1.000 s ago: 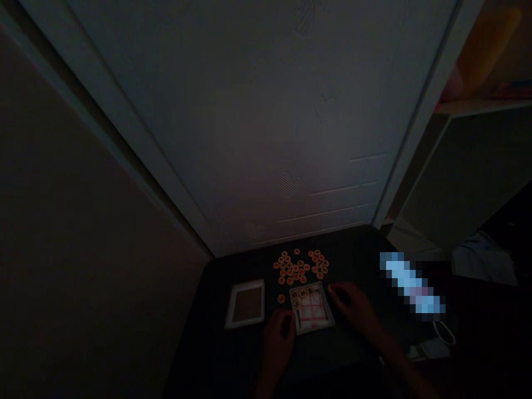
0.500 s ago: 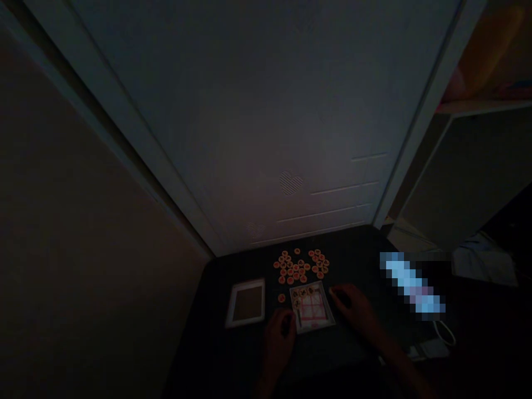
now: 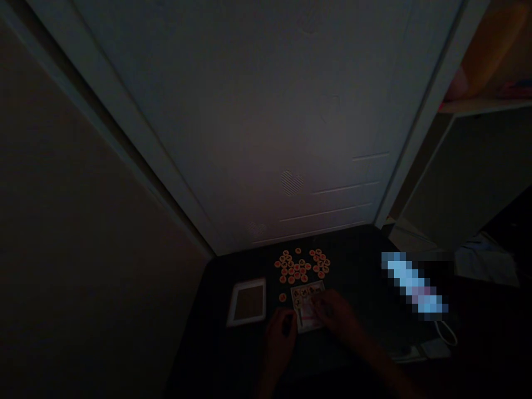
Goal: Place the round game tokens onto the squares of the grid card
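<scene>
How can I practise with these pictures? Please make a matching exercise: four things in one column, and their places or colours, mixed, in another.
Column one:
1. Right hand
2. Left hand
3. Flat frame
4. Most loose round pieces

Column two:
A. White at the rim, brown in the middle
B. Beyond the shallow tray, on the dark table
C. Over the tray's right part
D. At the tray's left edge

Right pairs: 1-C, 2-D, 3-A, 4-B.

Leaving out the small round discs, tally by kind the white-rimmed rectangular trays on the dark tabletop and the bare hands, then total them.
White-rimmed rectangular tray with brown middle: 1
White-rimmed rectangular tray with pink lines: 1
Bare left hand and bare right hand: 2
Total: 4
</scene>
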`<state>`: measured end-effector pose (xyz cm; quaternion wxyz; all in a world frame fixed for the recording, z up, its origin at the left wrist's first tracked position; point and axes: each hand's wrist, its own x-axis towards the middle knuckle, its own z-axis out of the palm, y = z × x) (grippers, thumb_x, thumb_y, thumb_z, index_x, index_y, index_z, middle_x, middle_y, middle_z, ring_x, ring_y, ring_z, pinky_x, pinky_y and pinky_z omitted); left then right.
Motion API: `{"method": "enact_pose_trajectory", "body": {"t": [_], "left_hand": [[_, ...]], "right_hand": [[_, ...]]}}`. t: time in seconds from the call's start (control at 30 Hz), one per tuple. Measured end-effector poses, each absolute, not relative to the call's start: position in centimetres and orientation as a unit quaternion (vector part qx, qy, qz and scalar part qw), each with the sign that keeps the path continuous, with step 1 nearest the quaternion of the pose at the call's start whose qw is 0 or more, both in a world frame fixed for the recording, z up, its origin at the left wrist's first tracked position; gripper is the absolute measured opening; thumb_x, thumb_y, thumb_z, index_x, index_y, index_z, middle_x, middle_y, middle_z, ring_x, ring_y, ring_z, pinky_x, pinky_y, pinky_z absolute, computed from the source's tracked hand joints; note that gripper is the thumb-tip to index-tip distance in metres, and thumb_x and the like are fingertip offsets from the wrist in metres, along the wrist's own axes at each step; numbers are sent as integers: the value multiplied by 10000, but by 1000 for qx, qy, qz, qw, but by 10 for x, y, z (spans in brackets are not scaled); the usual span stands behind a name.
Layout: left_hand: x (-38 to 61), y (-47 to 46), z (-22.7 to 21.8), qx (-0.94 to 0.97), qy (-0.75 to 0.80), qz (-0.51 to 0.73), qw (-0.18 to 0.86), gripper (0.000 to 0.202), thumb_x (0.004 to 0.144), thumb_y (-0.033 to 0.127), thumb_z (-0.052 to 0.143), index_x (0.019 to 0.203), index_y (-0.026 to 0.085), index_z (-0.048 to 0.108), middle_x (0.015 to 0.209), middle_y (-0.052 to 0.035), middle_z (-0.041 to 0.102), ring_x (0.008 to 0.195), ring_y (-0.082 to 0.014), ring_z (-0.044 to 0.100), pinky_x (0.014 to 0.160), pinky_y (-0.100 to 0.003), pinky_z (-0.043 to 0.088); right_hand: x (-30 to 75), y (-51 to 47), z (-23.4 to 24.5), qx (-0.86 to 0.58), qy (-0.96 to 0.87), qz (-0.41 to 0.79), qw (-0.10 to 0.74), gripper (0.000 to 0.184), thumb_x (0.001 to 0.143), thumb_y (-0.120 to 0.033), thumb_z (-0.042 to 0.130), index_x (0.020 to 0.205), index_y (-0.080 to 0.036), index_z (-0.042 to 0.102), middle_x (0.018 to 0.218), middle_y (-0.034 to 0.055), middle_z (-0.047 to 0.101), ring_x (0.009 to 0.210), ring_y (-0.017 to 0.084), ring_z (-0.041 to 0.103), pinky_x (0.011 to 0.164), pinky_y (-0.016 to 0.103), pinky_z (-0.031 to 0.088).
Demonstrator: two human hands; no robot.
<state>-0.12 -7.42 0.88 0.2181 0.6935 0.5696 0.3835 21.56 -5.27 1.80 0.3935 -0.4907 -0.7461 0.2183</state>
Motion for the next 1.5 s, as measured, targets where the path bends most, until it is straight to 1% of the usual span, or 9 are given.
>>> {"method": "enact_pose_trajectory", "body": {"t": [0.07, 0.17, 0.37, 0.57, 0.77, 0.97, 1.13, 1.27, 1.5], "left_hand": [[-1, -75, 9, 693, 570, 382, 220, 164, 942, 295, 544, 944, 232, 695, 891, -33, 708, 780, -171, 669, 722, -266, 526], [-1, -76, 10, 692, 573, 376, 225, 167, 952, 297, 533, 950, 231, 687, 900, -33, 703, 789, -170, 665, 738, -271, 524], [-1, -76, 8, 693, 569, 379, 230, 176, 956, 316, 531, 942, 230, 684, 896, -39, 703, 793, -173, 667, 740, -274, 528], [0, -76, 11, 687, 566, 385, 244, 209, 970, 348, 516, 939, 231, 686, 897, -40, 704, 800, -172, 673, 733, -269, 531], [1, -76, 15, 687, 562, 391, 246, 215, 970, 345, 511, 915, 229, 684, 875, -39, 702, 785, -172, 669, 724, -267, 530], [1, -76, 13, 682, 566, 393, 245, 207, 962, 351, 522, 936, 236, 692, 897, -43, 708, 803, -182, 675, 738, -278, 537], [0, -77, 15, 687, 565, 381, 253, 237, 972, 377, 499, 922, 233, 681, 894, -49, 702, 818, -186, 677, 757, -294, 546], [1, -77, 17, 688, 564, 386, 245, 223, 967, 364, 508, 932, 234, 687, 899, -47, 708, 810, -182, 679, 755, -289, 548], [0, -76, 15, 691, 561, 386, 244, 229, 966, 371, 512, 907, 226, 679, 872, -41, 701, 791, -178, 672, 732, -280, 539]], "right_hand": [[209, -52, 18, -484, -755, 218, 386, 109, 940, -277, 600, 1016, -248, 672, 1048, 53, 723, 1006, 216, 666, 924, 362, 520], [201, -54, 17, -476, -764, 222, 374, 125, 936, -265, 612, 1045, -243, 667, 1058, 53, 721, 1029, 217, 657, 940, 358, 507], [188, -57, 17, -481, -781, 229, 324, 111, 924, -261, 627, 1000, -226, 700, 1008, 60, 732, 967, 223, 665, 902, 354, 508], [183, -56, 17, -488, -774, 260, 309, 140, 937, -313, 620, 979, -232, 726, 977, 45, 743, 949, 209, 669, 896, 330, 499], [182, -52, 20, -494, -779, 257, 287, 131, 938, -307, 624, 955, -223, 723, 952, 46, 734, 943, 208, 661, 891, 320, 491], [180, -52, 27, -491, -787, 251, 278, 132, 949, -301, 603, 949, -218, 706, 968, 52, 726, 946, 208, 656, 875, 313, 497], [179, -52, 29, -492, -789, 253, 267, 132, 944, -294, 610, 988, -224, 713, 984, 55, 731, 970, 211, 663, 902, 319, 497], [177, -51, 29, -501, -791, 241, 255, 116, 927, -268, 630, 976, -214, 721, 991, 63, 734, 990, 224, 661, 932, 340, 486], [176, -51, 23, -494, -789, 241, 273, 92, 913, -249, 644, 964, -214, 712, 974, 54, 726, 957, 208, 662, 882, 316, 493]]}}
